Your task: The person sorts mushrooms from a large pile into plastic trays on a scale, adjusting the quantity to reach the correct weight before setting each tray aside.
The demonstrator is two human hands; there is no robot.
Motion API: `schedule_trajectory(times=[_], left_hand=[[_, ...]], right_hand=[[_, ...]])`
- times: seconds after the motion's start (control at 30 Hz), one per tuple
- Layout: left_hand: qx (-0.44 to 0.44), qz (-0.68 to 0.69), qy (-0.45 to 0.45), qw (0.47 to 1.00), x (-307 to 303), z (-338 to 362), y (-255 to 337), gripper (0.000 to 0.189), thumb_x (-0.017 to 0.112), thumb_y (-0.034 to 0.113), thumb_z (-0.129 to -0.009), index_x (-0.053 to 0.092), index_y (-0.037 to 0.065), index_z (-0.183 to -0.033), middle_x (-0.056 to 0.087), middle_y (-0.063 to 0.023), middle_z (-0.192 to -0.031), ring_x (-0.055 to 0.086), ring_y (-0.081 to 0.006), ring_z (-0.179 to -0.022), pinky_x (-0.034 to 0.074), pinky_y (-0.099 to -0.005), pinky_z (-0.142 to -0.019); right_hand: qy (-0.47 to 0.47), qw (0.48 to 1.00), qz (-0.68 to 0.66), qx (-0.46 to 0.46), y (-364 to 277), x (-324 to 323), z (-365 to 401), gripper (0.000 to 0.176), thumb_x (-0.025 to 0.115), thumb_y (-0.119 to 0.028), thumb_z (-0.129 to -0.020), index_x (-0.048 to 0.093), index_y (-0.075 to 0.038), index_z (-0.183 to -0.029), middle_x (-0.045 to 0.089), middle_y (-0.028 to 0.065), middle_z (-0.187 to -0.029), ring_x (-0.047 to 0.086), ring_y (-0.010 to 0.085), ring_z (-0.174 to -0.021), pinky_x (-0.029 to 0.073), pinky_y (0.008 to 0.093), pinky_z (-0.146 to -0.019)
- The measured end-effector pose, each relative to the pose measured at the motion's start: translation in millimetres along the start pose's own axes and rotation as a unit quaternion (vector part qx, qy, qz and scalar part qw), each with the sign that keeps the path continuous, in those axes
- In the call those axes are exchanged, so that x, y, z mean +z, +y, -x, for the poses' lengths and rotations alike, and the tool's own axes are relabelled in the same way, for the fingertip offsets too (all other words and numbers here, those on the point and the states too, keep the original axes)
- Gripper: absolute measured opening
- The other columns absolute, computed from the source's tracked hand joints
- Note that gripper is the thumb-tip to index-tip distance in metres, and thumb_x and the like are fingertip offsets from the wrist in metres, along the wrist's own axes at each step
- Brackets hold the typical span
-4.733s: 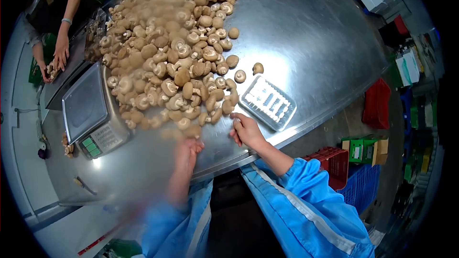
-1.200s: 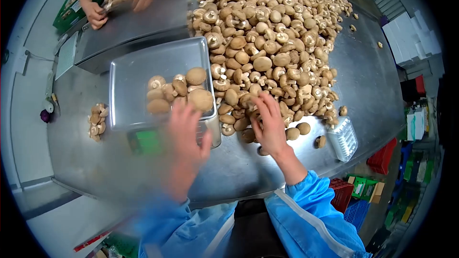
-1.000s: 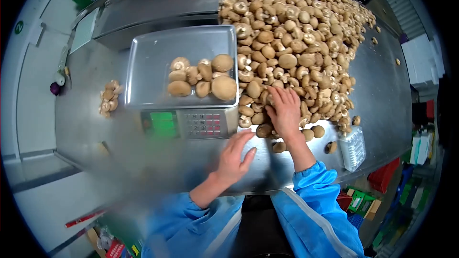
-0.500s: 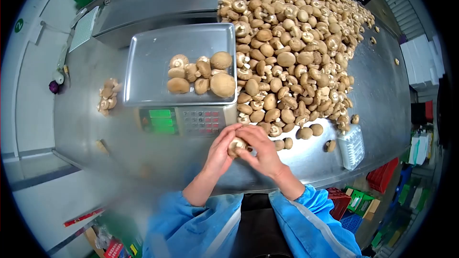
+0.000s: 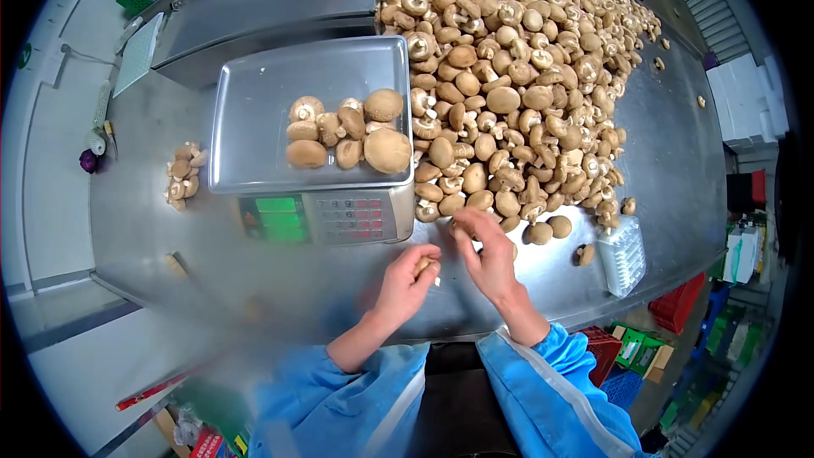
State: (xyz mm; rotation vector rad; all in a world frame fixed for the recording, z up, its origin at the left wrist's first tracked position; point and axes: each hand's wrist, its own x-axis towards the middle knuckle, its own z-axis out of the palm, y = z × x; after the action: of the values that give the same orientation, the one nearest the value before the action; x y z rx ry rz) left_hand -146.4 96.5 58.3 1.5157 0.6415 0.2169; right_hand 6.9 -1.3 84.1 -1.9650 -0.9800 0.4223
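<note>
My left hand (image 5: 407, 286) is closed round a small mushroom (image 5: 424, 265), in front of the scale's keypad. To its right, my right hand (image 5: 486, 253) has its fingers curled at the near edge of the large mushroom pile (image 5: 526, 93); what its fingertips hold, if anything, is hidden. Several brown mushrooms lie together on the right part of the metal pan (image 5: 263, 110) of the scale. Below the pan, the green display (image 5: 278, 219) is lit, its digits too blurred to read. A small white piece lies beside my left fingertips.
A small heap of mushrooms (image 5: 183, 175) lies left of the scale. One stem piece (image 5: 175, 265) is on the metal table (image 5: 136, 229). Clear plastic trays (image 5: 623, 259) stand at the right front. Red crates (image 5: 682, 305) are beyond the table's edge.
My hands have parted. The left keeps a mushroom; the right has moved right and up to the pile's edge. The whole view has shifted slightly.
</note>
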Motion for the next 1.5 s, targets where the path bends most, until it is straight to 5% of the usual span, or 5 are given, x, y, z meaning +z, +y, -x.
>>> schedule_trajectory(times=[0.33, 0.53, 0.97, 1.23, 1.5], left_hand=[[0.193, -0.271, -0.037, 0.942, 12, 20, -31, 0.045, 0.069, 0.011, -0.081, 0.057, 0.000, -0.122, 0.051, -0.0168, -0.133, 0.043, -0.0375, -0.130, 0.038, -0.0461, -0.109], [0.191, -0.202, 0.073, 0.958, -30, 33, -16, 0.045, 0.070, 0.008, -0.080, 0.057, -0.002, -0.123, 0.056, -0.0184, -0.130, 0.051, -0.0392, -0.126, 0.041, -0.0472, -0.107], [0.290, -0.346, 0.336, 0.827, -137, -70, 67, 0.079, 0.072, 0.013, -0.081, 0.031, -0.003, -0.147, 0.035, -0.0240, -0.151, 0.029, -0.0464, -0.143, 0.025, -0.0542, -0.116], [0.198, -0.247, 0.277, 0.907, -141, -99, 57, 0.086, 0.072, 0.002, -0.077, 0.025, -0.002, -0.149, 0.038, -0.0238, -0.148, 0.038, -0.0412, -0.138, 0.032, -0.0478, -0.114], [0.107, -0.225, 0.369, 0.896, -157, -39, 62, 0.079, 0.064, -0.006, -0.078, 0.030, 0.000, -0.150, 0.037, -0.0177, -0.152, 0.032, -0.0319, -0.144, 0.024, -0.0429, -0.119]], right_hand=[[-0.053, 0.950, 0.264, -0.156, 21, 28, -102, 0.060, 0.052, 0.015, -0.073, 0.063, -0.008, -0.127, 0.044, 0.0161, -0.149, 0.044, 0.0364, -0.135, 0.039, 0.0414, -0.111], [0.046, 0.991, 0.089, -0.088, 10, 15, -99, 0.045, 0.064, 0.006, -0.082, 0.062, -0.009, -0.125, 0.051, 0.0177, -0.138, 0.051, 0.0362, -0.127, 0.044, 0.0397, -0.105], [0.019, 0.937, -0.020, -0.347, -128, 43, -153, 0.055, 0.075, -0.014, -0.082, 0.055, -0.003, -0.132, 0.053, 0.0185, -0.134, 0.056, 0.0363, -0.119, 0.046, 0.0447, -0.100], [-0.059, 0.923, 0.208, -0.319, -96, 87, -174, 0.041, 0.057, -0.026, -0.096, 0.052, -0.017, -0.136, 0.050, 0.0082, -0.143, 0.043, 0.0352, -0.134, 0.034, 0.0516, -0.112], [-0.012, 0.967, 0.037, -0.252, -93, 44, -149, 0.049, 0.063, -0.013, -0.091, 0.049, -0.006, -0.138, 0.050, 0.0171, -0.139, 0.045, 0.0376, -0.131, 0.037, 0.0489, -0.110]])
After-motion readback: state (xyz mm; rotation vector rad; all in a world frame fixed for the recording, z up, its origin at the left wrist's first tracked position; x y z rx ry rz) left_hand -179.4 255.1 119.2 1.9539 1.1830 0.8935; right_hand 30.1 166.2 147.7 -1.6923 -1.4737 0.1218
